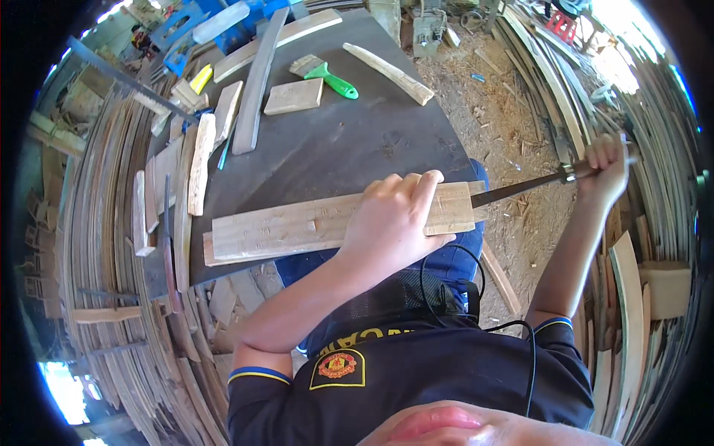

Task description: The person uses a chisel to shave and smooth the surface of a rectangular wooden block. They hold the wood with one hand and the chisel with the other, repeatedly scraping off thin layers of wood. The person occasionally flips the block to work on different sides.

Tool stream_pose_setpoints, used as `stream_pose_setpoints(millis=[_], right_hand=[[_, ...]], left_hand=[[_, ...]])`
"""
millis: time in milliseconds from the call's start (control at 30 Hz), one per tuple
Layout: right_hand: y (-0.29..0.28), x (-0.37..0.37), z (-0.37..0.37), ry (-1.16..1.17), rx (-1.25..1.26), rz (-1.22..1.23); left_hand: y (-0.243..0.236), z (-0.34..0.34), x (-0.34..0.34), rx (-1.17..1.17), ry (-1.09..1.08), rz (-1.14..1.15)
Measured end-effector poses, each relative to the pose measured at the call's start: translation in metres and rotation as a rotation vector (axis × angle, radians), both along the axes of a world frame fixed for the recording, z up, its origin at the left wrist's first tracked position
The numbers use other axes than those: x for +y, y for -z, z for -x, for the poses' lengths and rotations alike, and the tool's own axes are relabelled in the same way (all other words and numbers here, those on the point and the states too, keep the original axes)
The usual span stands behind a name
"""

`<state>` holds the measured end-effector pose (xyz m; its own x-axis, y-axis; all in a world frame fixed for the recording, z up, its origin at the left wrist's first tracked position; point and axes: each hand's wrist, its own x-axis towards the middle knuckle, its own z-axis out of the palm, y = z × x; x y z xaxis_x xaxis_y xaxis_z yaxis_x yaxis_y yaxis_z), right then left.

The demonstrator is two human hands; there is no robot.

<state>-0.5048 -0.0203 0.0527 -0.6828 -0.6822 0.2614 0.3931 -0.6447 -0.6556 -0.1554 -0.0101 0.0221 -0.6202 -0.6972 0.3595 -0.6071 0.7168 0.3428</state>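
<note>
My left hand (390, 215) is closed over a pale wooden board (282, 227), fingers across its top and thumb along its near edge. The board lies on a second wooden piece (209, 251) that shows past its left end, at the near edge of the dark table (327, 149). Out to the right, my right hand (606, 167) grips the handle of a chisel (520, 187). Its long dark blade points left and its tip meets the board's right end; whether it enters the wood I cannot tell.
On the table lie a green-handled paintbrush (338, 80), a small wood block (294, 97), a curved wood strip (390, 73) and a long bar (260, 85). A slim tool (171, 253) with a wooden handle lies by the left edge. Stacked planks (104, 201) flank both sides.
</note>
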Motion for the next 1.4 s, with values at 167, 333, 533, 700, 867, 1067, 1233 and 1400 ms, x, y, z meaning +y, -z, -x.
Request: stream_pose_setpoints(millis=[167,333,533,700,867,1067,1233,1400], right_hand=[[-0.029,-0.002,-0.021,-0.065,0.145,0.093],[0.066,-0.024,0.041,0.070,-0.124,-0.082],[0.069,-0.014,0.019,0.009,-0.274,-0.032],[0.026,0.007,0.012,-0.008,-0.066,0.056],[0.051,-0.003,0.020,0.032,-0.106,0.043],[0.089,-0.013,0.042,-0.162,-0.253,0.122],[0.097,-0.019,0.042,-0.218,-0.238,0.141],[0.100,-0.014,0.046,-0.328,-0.308,0.200]], left_hand=[[0.003,-0.003,0.004,0.000,-0.030,0.029],[0.004,0.000,0.002,-0.027,-0.012,0.057],[0.009,-0.001,-0.002,-0.039,-0.002,0.026],[0.013,-0.005,-0.002,-0.001,-0.016,0.070],[0.014,-0.005,-0.001,-0.015,-0.009,0.050],[0.013,-0.005,0.001,-0.010,-0.003,0.064],[0.014,-0.005,-0.001,-0.017,-0.018,0.055],[0.002,0.006,0.001,-0.249,-0.018,0.103]])
